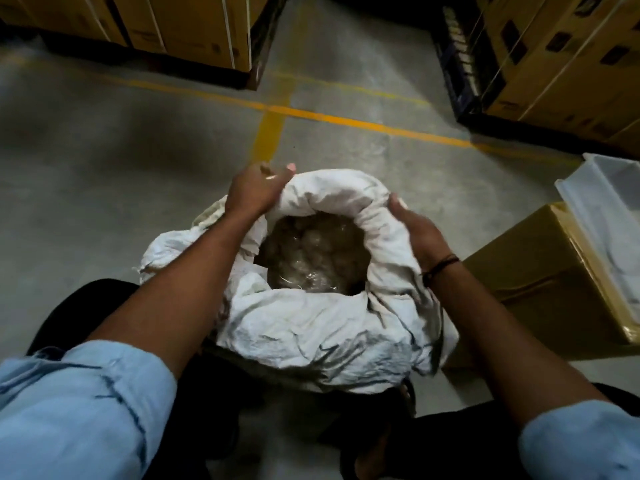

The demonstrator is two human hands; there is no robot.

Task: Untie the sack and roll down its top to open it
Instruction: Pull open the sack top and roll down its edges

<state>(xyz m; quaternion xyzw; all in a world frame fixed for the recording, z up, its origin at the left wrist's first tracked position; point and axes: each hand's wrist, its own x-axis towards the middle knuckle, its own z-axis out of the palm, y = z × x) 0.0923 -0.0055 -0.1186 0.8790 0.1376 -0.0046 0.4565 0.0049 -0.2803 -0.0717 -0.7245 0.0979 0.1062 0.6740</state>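
Note:
A white woven sack [311, 327] stands on the concrete floor between my knees. Its mouth is open and its top is rolled outward into a thick cuff. Inside I see a clear plastic liner [311, 258] over pale lumpy contents. My left hand [254, 192] grips the rolled rim at the far left side. On the right side of the rim, my right hand [415, 230] is closed over the cuff. No tie or string is visible on the sack.
A brown cardboard box [540, 271] sits just right of the sack, with a translucent plastic bin [609, 216] beside it. Stacked cartons on pallets stand at the far left [173, 29] and far right [561, 64]. Yellow floor lines [346, 117] cross ahead.

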